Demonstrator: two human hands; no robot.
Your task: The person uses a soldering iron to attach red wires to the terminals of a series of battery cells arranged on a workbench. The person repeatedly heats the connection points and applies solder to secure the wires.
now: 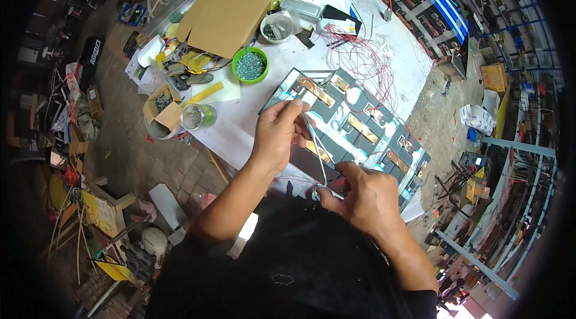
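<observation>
My left hand (pixel 278 134) is closed, thumb and fingers pinching one end of a thin white strip (pixel 320 154). Down toward my right hand (pixel 367 194) the strip runs taut, ending by a small pale ring-shaped piece (pixel 321 191) at that hand's thumb. My right fingers are curled closed there; whether the ring is a roll of tape I cannot tell. Just beyond both hands lies a pack of dark rectangular blocks (pixel 336 152), battery-like, with copper-coloured bars (pixel 362 129) and white patches on top. Thin red wires cross the pack.
A white-covered table (pixel 237 130) bears a green bowl of small metal parts (pixel 251 65), a white bowl (pixel 276 28), a clear jar (pixel 198 117), a flat cardboard piece (pixel 225 16) and tangled red wire (pixel 360 58). A small open carton (pixel 163 108) stands at the left edge.
</observation>
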